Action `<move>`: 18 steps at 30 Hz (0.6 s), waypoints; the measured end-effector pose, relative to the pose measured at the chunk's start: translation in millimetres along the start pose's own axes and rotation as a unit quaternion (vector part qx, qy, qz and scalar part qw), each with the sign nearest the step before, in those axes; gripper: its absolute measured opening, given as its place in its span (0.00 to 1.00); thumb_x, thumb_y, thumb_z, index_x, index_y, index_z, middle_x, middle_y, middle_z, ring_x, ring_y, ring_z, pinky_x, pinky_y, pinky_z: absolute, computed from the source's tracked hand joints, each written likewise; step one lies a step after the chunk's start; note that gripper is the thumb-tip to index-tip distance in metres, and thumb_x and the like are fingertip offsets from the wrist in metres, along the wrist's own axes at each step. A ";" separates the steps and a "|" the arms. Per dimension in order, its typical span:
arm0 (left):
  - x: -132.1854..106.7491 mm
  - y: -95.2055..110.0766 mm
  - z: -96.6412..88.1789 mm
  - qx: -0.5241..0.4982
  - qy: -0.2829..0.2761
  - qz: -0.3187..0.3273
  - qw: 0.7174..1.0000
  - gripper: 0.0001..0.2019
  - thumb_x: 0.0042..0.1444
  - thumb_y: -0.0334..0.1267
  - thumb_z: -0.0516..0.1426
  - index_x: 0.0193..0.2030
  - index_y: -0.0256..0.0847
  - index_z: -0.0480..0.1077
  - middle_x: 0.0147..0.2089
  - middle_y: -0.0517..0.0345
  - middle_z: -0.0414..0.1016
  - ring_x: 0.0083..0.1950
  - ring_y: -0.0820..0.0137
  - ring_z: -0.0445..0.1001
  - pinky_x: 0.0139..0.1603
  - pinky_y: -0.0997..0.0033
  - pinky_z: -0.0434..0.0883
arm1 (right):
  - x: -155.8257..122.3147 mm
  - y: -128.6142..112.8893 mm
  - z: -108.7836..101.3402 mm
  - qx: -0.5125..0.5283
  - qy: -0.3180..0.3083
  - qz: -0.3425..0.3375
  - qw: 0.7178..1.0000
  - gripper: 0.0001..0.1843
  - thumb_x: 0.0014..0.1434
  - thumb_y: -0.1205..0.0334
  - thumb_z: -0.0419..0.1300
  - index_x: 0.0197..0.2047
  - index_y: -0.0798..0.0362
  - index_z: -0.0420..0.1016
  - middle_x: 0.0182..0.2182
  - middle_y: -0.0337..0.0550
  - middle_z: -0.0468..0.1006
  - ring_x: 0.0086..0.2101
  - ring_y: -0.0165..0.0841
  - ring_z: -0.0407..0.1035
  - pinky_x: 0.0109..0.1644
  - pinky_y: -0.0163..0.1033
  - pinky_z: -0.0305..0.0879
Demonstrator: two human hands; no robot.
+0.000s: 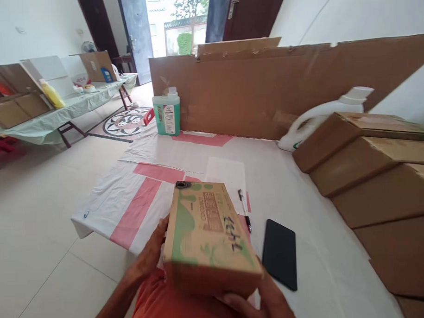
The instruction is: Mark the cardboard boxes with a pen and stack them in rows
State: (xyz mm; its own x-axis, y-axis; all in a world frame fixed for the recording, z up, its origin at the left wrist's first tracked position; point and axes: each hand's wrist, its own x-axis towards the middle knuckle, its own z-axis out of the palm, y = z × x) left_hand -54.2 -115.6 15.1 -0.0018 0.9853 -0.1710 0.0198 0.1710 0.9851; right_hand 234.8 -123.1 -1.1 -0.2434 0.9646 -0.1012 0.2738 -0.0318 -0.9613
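Observation:
A brown cardboard box (197,243) with green printing, the word COCONUT and black handwriting is held up between both my hands, over the near edge of the table. My left hand (154,247) grips its left side, the fingertips partly hidden behind the box. From below, my right hand (260,299) wraps round the near right corner, thumb against the near face. To the right of the box lie a black phone (280,254) and a black and white pen (245,211). A white sheet of paper (226,170) is under the pen's far end.
Several cardboard boxes (384,208) line the right side, with a white jug (322,115) behind them. A bottle of green liquid (167,115) stands at the back left. An upright cardboard panel (237,93) borders the far edge. Another table (102,100) stands across the floor.

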 end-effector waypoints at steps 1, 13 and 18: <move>-0.4 12.7 -9.7 -0.009 -0.010 -0.009 1.000 0.41 0.66 0.72 0.35 0.70 0.53 0.69 0.64 0.49 0.78 0.68 0.50 0.72 0.63 0.44 0.74 | 9.6 -16.7 -4.0 -0.042 0.011 -0.021 0.999 0.37 0.55 0.46 0.72 0.65 0.44 0.73 0.59 0.50 0.78 0.58 0.55 0.71 0.60 0.55 0.71; 67.4 1.5 -15.5 0.060 0.109 0.133 0.983 0.41 0.64 0.72 0.46 0.75 0.48 0.59 0.74 0.43 0.63 0.72 0.50 0.65 0.67 0.46 0.68 | 152.7 -43.9 18.4 -0.065 0.009 -0.065 0.996 0.33 0.62 0.35 0.61 0.61 0.49 0.70 0.52 0.51 0.74 0.49 0.47 0.73 0.44 0.49 0.72; 81.8 -25.3 -6.2 0.093 0.165 0.088 0.978 0.28 0.66 0.55 0.59 0.69 0.50 0.65 0.68 0.45 0.69 0.67 0.53 0.70 0.65 0.49 0.70 | 165.2 -6.2 33.4 -0.084 -0.017 -0.058 0.995 0.18 0.65 0.45 0.61 0.47 0.50 0.71 0.42 0.47 0.74 0.36 0.42 0.74 0.38 0.48 0.72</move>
State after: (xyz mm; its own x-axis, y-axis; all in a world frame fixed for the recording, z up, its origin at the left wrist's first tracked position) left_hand -61.0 -39.3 -23.7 -0.3041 0.9515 0.0466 0.2312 0.0263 0.9726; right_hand 161.8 27.7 -20.4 -0.3129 0.9498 -0.0024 0.3925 0.1270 -0.9109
